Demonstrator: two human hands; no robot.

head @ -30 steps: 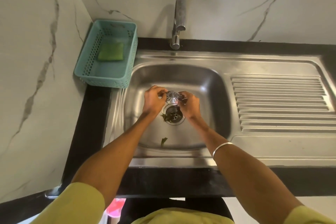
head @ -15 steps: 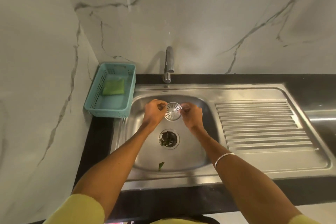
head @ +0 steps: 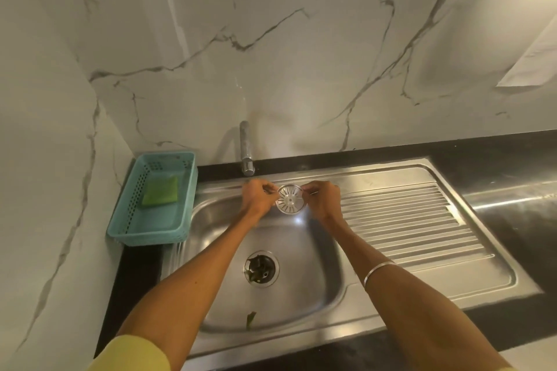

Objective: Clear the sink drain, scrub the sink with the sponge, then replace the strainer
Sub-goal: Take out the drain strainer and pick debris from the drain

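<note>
A round metal strainer [head: 289, 199] is held up over the back of the steel sink [head: 319, 289]. My left hand [head: 257, 198] pinches its left rim and my right hand [head: 323, 200] pinches its right rim. Below them the drain [head: 261, 268] lies uncovered, with dark green scraps inside. A green leaf scrap [head: 250, 319] lies on the basin floor near the front wall. The green sponge [head: 160, 190] rests in a teal basket [head: 132, 214] left of the sink.
A metal tap [head: 246, 149] stands behind the basin, just beyond my hands. A ribbed drainboard [head: 407, 220] stretches to the right of the basin. Black counter [head: 512, 220] surrounds the sink, and marble walls close off the back and left.
Both hands have lifted the strainer off the drain and carried it up and back toward the tap. The drain is now uncovered. The view has tilted upward.
</note>
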